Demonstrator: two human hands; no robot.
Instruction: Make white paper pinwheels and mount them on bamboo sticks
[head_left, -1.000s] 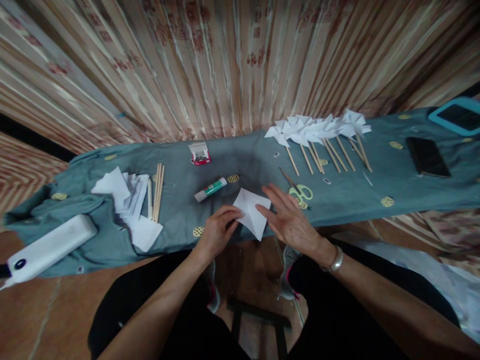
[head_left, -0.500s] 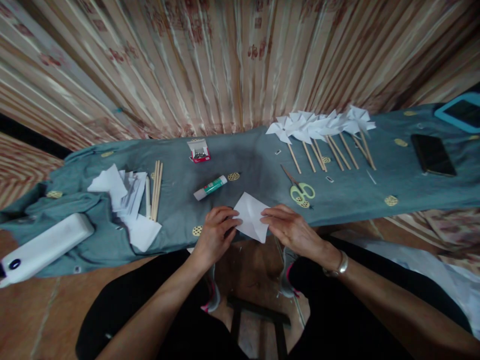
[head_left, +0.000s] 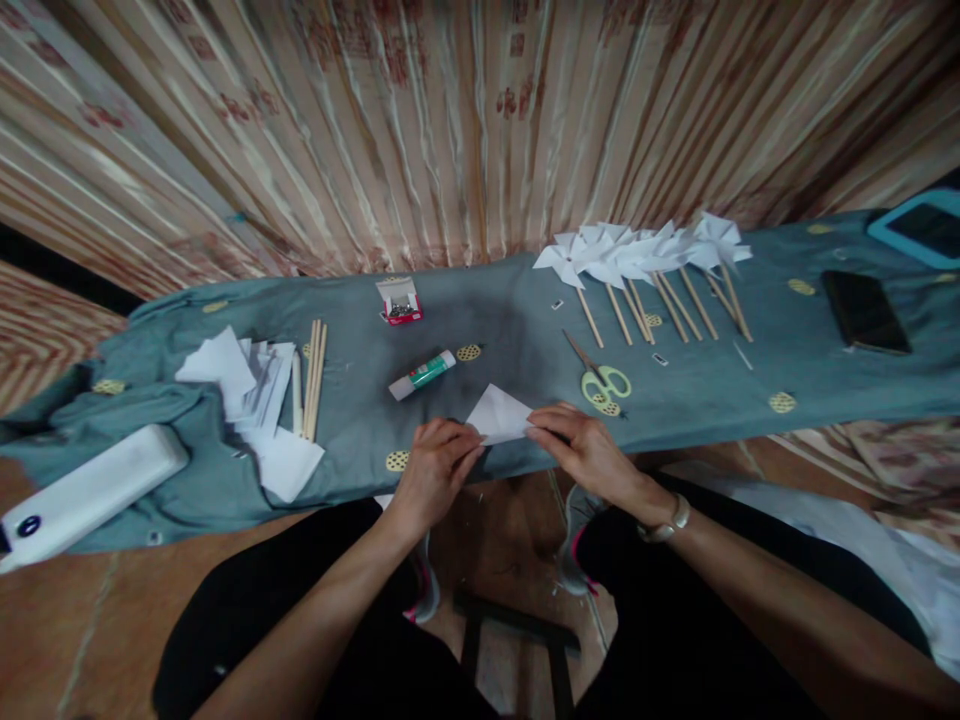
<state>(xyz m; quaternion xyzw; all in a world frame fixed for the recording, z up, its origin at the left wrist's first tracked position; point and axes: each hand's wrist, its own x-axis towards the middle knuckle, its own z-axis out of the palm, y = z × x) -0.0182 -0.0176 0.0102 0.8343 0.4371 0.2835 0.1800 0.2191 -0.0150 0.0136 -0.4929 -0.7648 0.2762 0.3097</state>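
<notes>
A white sheet of paper (head_left: 498, 415), folded into a triangle, lies at the near edge of the blue-grey cloth (head_left: 517, 340). My left hand (head_left: 435, 470) pinches its left corner with curled fingers. My right hand (head_left: 589, 450), with a metal bangle on the wrist, pinches its right corner. A glue stick (head_left: 421, 375) lies just beyond the paper to the left. Green-handled scissors (head_left: 600, 380) lie just beyond my right hand.
Several finished white paper pinwheels on wooden sticks (head_left: 645, 265) lie at the back right. A stack of white paper (head_left: 251, 395) and loose sticks (head_left: 313, 375) lie left. Also here: a small red box (head_left: 399, 300), a dark phone (head_left: 864, 310), a white device (head_left: 82, 490), and a curtain behind.
The paper went from an open square to a folded triangle. My right hand went from lying flat on it to pinching its right corner; both hands drew closer to the cloth's near edge.
</notes>
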